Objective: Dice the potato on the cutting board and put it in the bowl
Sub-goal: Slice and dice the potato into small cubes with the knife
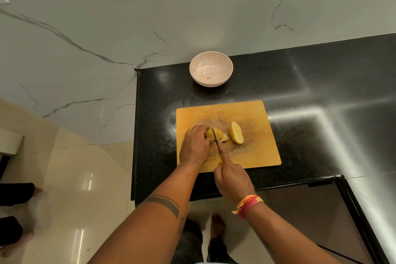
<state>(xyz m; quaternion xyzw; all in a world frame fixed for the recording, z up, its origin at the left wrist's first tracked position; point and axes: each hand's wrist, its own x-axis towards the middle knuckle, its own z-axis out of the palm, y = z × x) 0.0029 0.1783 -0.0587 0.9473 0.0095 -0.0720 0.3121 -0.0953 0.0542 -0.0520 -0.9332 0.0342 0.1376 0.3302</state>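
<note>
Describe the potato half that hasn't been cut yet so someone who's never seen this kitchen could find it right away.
Start at the black countertop and find the wooden cutting board lying on it, nearer than the bowl. The uncut potato half lies alone near the board's middle, to the right of the knife. Unlike the sliced piece under the left hand, it is whole and untouched.

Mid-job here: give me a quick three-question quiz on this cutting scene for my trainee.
1. True or false: the bowl already holds potato pieces.
2. Which hand holds the knife? A) left B) right
3. Fill in: the uncut potato half lies on the ______, to the right of the slices.

Key
1. False: nothing shows inside it.
2. B: the right hand grips the handle while the left hand steadies the potato being sliced.
3. board
</note>
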